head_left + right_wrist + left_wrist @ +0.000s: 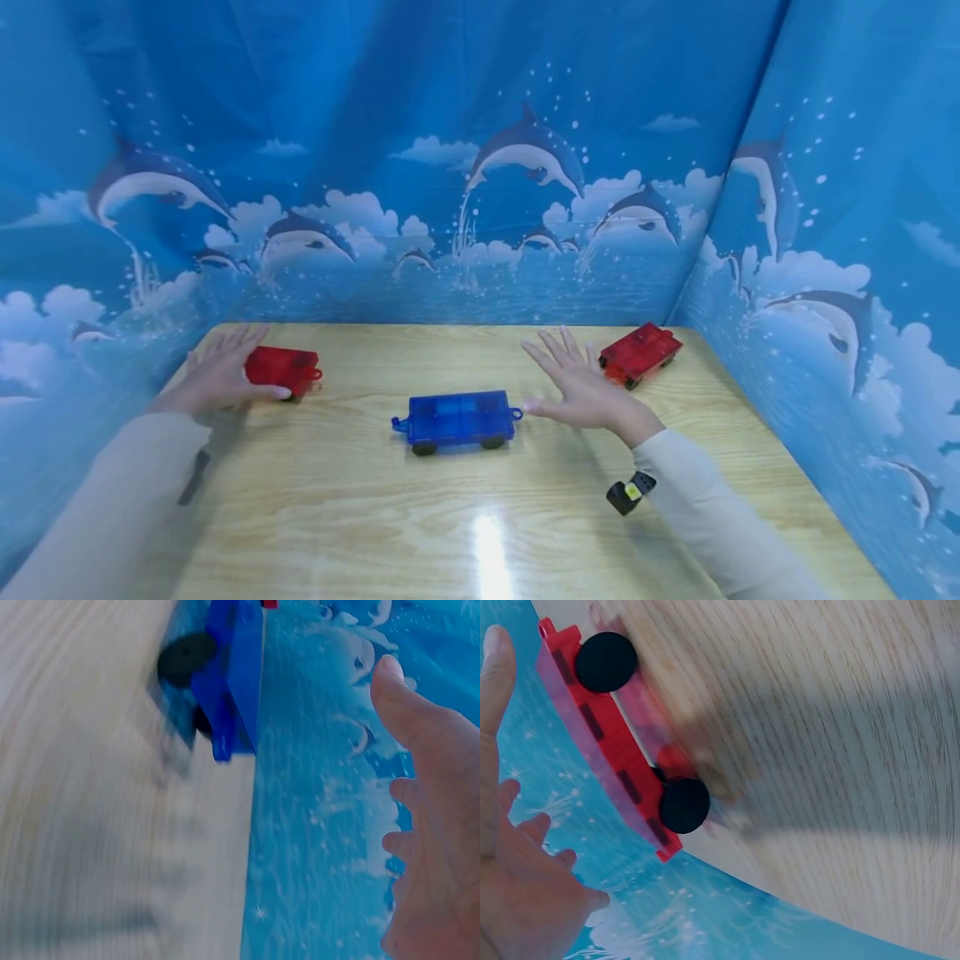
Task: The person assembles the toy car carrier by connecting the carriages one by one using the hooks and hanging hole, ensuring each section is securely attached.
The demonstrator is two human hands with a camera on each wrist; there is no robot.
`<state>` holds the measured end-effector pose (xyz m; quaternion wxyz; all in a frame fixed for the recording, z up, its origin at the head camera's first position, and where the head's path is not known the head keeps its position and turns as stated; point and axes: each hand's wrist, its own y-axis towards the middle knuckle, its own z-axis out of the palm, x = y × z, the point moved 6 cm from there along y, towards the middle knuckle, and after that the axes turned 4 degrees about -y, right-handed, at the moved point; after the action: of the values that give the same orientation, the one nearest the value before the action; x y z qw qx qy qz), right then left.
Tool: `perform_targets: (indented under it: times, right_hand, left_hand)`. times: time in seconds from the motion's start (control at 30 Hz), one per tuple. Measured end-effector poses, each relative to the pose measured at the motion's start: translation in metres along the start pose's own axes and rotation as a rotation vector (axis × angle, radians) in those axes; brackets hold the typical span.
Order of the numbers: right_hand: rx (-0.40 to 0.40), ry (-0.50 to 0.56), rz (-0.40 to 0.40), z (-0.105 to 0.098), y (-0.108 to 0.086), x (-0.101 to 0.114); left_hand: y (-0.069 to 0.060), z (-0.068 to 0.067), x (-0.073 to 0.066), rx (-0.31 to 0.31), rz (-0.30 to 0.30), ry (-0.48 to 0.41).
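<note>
Three see-through plastic toy train wagons on black wheels stand on the wooden table. My left hand point(225, 371) hovers over the left red wagon point(288, 368) with fingers spread, hiding its left end. From the left wrist view, a gap shows between the hand point(532, 892) and that red wagon point(615, 742). Mid-table is the blue wagon point(459, 418), a hook at its left end and a ring at its right. My right hand point(588, 390) is spread in the air, its thumb near the ring in the head view; nothing is in it. Behind it stands another red wagon point(641, 352), set at a slant.
A blue curtain point(420, 192) printed with dolphins and clouds hangs along the table's far edge and its right side. Wood-grain tabletop point(375, 525) extends in front of the wagons. A small black device point(630, 493) sits at my right wrist.
</note>
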<state>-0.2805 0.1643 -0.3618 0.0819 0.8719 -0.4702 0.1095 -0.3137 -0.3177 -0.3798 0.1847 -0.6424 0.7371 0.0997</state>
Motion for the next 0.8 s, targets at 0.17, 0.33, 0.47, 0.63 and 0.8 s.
perform_targets:
  times: [0.17, 0.33, 0.47, 0.63, 0.8]
  right_hand:
    - [0.03, 0.033, -0.033, 0.014, 0.01, 0.015]
    - [0.074, 0.049, -0.054, 0.029, 0.02, 0.029]
    - [0.103, 0.049, -0.075, 0.042, 0.027, 0.039]
    - [0.115, 0.026, -0.109, 0.053, 0.034, 0.051]
    - [0.148, 0.016, -0.126, 0.062, 0.041, 0.058]
  left_hand:
    - [0.008, 0.004, 0.004, -0.001, 0.051, -0.005]
    - [0.016, 0.011, 0.011, 0.028, 0.028, -0.035]
    - [0.019, 0.016, 0.015, 0.047, 0.005, -0.06]
    - [0.022, 0.02, 0.017, 0.058, 0.014, -0.083]
    - [0.024, 0.021, 0.018, 0.079, 0.002, -0.088]
